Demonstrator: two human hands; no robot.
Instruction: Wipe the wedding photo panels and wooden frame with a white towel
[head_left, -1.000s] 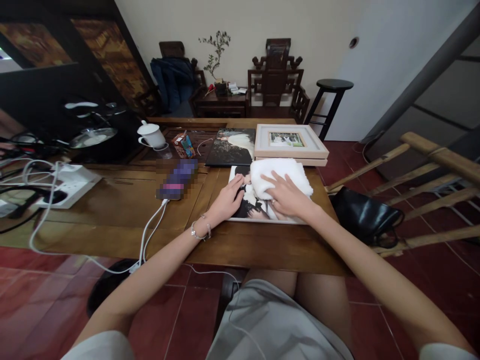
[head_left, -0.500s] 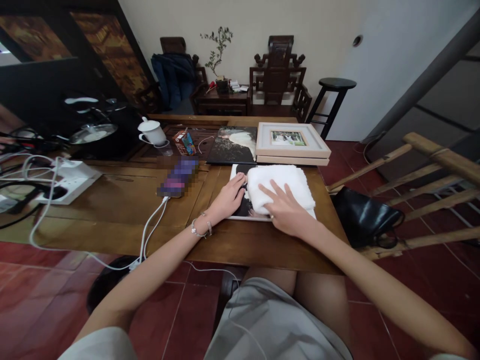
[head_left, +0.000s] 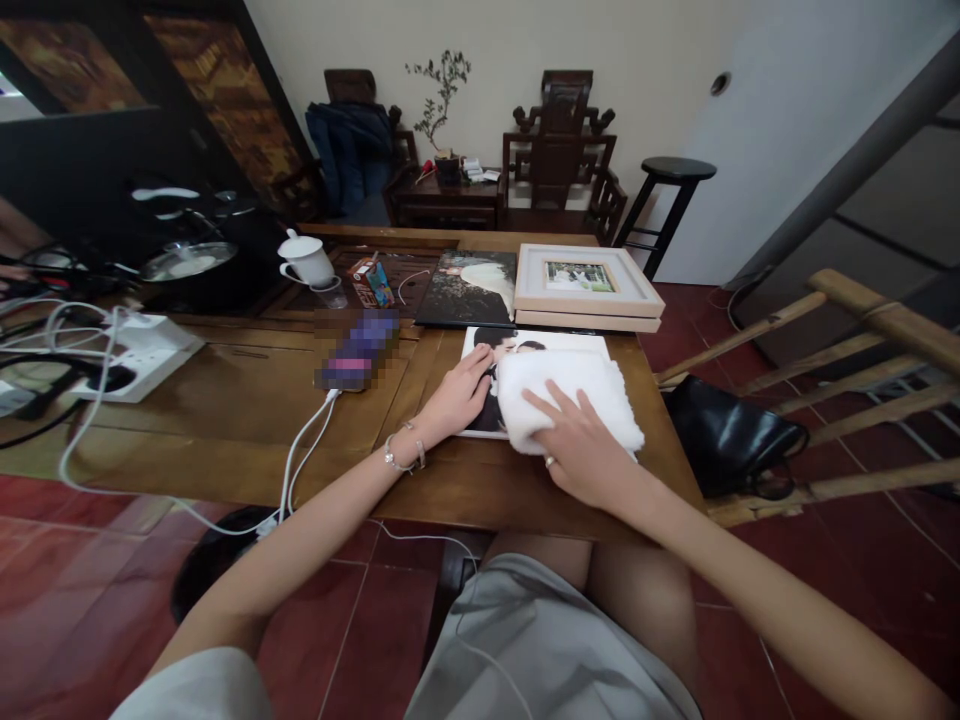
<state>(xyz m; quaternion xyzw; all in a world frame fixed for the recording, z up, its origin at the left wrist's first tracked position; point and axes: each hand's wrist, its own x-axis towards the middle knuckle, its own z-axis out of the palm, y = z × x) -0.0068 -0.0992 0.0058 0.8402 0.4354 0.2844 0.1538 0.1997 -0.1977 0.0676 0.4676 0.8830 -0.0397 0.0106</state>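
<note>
A folded white towel point(head_left: 566, 385) lies over the right part of a photo panel point(head_left: 487, 425). The panel is white with a dark picture of people on it and rests on the wooden table. My right hand point(head_left: 585, 445) is on the towel, its fingers spread across the top and its thumb side at the near edge, holding the cloth against the panel. On the panel's left part my left hand point(head_left: 461, 390) rests flat with fingers extended, holding nothing. The towel covers much of the picture.
Behind the panel lie a dark photo board point(head_left: 469, 290) and stacked pale frames point(head_left: 589, 285). Further left are a phone point(head_left: 356, 350) on a white cable, a drink carton point(head_left: 371, 283), a lidded cup point(head_left: 306, 262) and a power strip point(head_left: 154, 355). A chair point(head_left: 862, 310) stands right.
My right hand has drawn the towel slightly toward me and to the right, uncovering more of the panel's upper edge. My left hand has stayed in place on the panel.
</note>
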